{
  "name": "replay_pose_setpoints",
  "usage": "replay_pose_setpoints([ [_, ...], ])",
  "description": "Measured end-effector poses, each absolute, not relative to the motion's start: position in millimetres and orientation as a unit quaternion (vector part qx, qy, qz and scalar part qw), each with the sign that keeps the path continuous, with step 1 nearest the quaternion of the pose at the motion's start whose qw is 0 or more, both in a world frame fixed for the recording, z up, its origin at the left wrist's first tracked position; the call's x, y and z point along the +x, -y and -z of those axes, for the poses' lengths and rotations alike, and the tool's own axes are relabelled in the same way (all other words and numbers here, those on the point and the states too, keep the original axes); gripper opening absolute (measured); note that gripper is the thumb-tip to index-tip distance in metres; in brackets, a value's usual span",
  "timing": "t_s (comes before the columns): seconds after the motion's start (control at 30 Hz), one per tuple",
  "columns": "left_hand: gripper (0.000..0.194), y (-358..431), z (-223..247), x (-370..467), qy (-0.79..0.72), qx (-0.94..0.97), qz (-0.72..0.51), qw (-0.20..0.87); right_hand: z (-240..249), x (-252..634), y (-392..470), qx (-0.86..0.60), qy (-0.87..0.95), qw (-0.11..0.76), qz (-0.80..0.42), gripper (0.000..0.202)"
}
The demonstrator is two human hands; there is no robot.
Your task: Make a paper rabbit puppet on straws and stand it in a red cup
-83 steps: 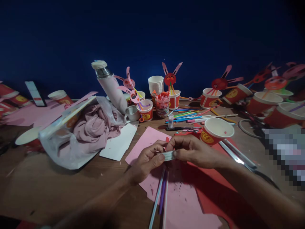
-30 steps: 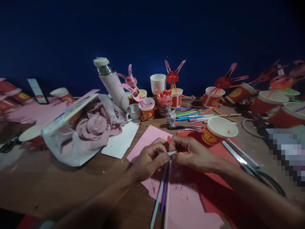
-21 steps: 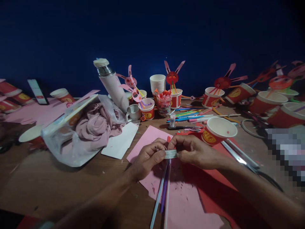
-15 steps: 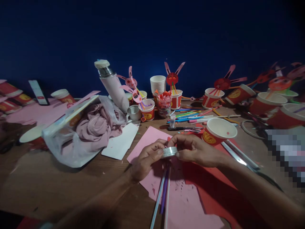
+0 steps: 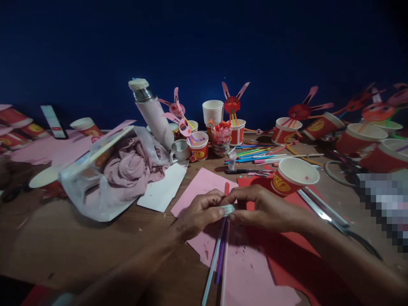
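Between both hands is a small roll of clear tape (image 5: 228,210), seen on its edge. My left hand (image 5: 200,212) pinches its left side with thumb and fingers. Closed on the right side is my right hand (image 5: 261,208), thumb below and fingers curled over the top. Under the roll lie three thin sticks: a pale blue one (image 5: 211,267), a purple one (image 5: 219,263) and a whitish one (image 5: 225,267). Their upper ends are hidden by the hands. They rest over pink paper (image 5: 251,274), with red paper (image 5: 290,259) to the right.
A white-and-red paper cup (image 5: 295,174) stands beyond my right hand, near metal scissors-like blades (image 5: 315,208). Colored pens (image 5: 255,155) lie behind. At left are a plastic bag with cloth (image 5: 127,170) and a leaning thermos (image 5: 153,114). Rabbit-faced cups (image 5: 197,146) line the back.
The tape roll has come slightly lower and turned, and the fingers now cover more of it. A red tip shows above the hands. The view has shifted a little.
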State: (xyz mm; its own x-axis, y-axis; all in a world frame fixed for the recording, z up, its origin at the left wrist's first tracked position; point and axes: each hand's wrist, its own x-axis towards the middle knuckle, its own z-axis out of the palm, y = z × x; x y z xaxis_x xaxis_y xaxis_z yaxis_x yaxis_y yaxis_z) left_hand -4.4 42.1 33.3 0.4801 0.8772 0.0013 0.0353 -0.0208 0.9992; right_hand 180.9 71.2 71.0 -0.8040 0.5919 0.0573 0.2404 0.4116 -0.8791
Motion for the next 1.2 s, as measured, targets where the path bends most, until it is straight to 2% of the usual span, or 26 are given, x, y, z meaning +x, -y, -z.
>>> replay_pose_setpoints([
  [0.23,0.015,-42.4,-36.8,-4.0,-0.36,0.549,-0.387,0.648,-64.8,175.4,-67.0,-0.255,0.848,0.221,-0.408,0.039],
  [0.5,0.015,-43.3,-29.2,-7.1,-0.303,0.532,-0.413,0.674,-54.6,176.0,-71.6,-0.261,0.851,0.283,-0.358,0.015],
  [0.8,0.012,-42.3,-38.8,-2.8,-0.391,0.618,-0.352,0.585,-45.0,167.7,-65.0,-0.26,0.913,0.233,-0.209,0.019],
  [1.03,0.018,-45.1,-36.7,-6.5,-0.357,0.591,-0.379,0.616,-44.9,169.6,-68.4,-0.273,0.885,0.25,-0.284,0.022],
  [1.2,0.011,-45.0,-29.7,-9.4,-0.321,0.565,-0.396,0.648,-45.4,174.3,-72.1,-0.277,0.858,0.269,-0.338,0.016],
])
